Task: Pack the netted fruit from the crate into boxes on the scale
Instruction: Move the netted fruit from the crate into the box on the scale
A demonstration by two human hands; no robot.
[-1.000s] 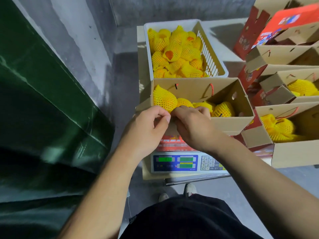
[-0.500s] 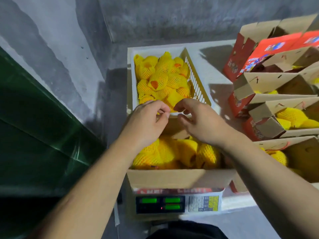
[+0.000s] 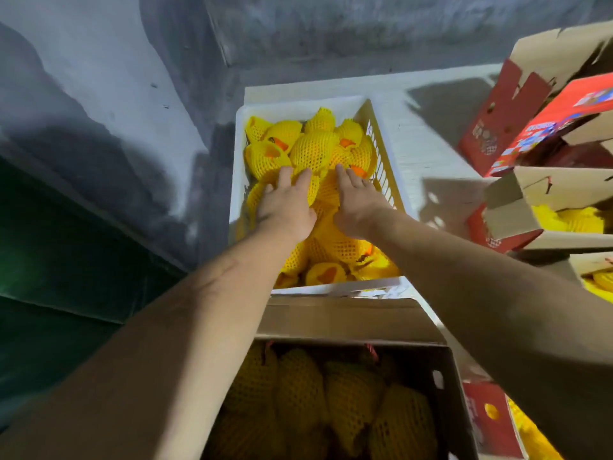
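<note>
A white plastic crate [image 3: 236, 180] holds several orange fruits in yellow foam nets [image 3: 311, 149]. Both my hands reach into it. My left hand [image 3: 287, 207] lies palm down on a netted fruit, fingers spread. My right hand [image 3: 356, 204] rests beside it on another netted fruit, fingers curling over it. Whether either hand has a firm grip I cannot tell. Below, near me, an open cardboard box [image 3: 351, 323] holds several netted fruits [image 3: 331, 403] in shadow. The scale is hidden under that box.
At the right stand several more cardboard boxes with red print [image 3: 530, 127], some open with netted fruit inside [image 3: 570, 217]. A grey concrete wall [image 3: 99, 111] runs along the left and back, with a dark green sheet [image 3: 49, 260] below it.
Both hands have moved from the near box's edge forward into the crate and now lie on the netted fruit. The view has shifted forward, so the scale display is out of sight.
</note>
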